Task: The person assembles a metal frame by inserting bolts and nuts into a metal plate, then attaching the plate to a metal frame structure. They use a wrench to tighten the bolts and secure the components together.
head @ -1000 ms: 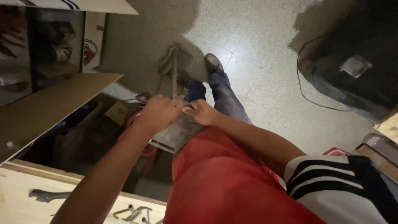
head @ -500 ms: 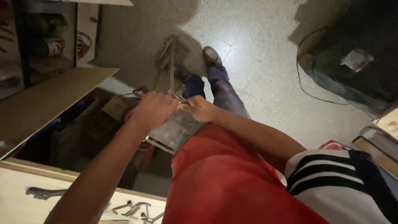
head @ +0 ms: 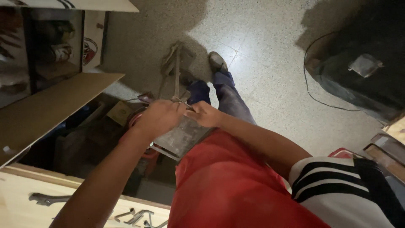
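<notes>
speckled floor [head: 261, 50] fills the upper frame; mid-frame, left hand [head: 158, 118] and right hand [head: 204, 114] pinch thin wire [head: 182, 101] over a grey metal box [head: 181, 137], unfinished.

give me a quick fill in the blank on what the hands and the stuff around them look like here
1. Both hands, the left hand and the right hand, meet over a flat grey ____ block.
2. The person's trousers are ____ in colour.
3. A wrench lies on the pale ____ at lower left.
4. A thin black ____ curves across the speckled floor.

Missing words: metal; red; workbench; cable
</notes>
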